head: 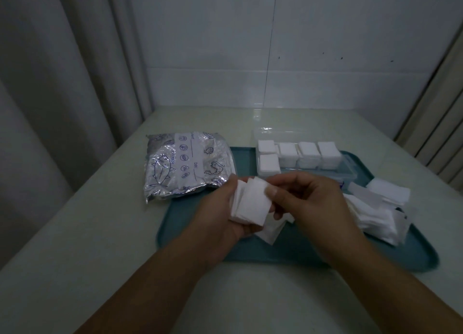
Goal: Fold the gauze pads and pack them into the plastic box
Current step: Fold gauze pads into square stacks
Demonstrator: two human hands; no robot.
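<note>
Above the teal tray (200,248), my left hand (220,213) cradles a small stack of white gauze pads (250,205) in its curled palm. My right hand (308,195) pinches the top pad's upper right edge with thumb and fingers. The clear plastic box (348,170) lies at the tray's far side, and several stacks of folded white pads (308,154) fill it. To the right on the tray lies a loose heap of unfolded gauze pads (375,215).
A silver printed foil bag (185,165) lies at the tray's far left corner, partly on the pale table (87,228). Curtains hang to the left, and a white wall stands behind the table.
</note>
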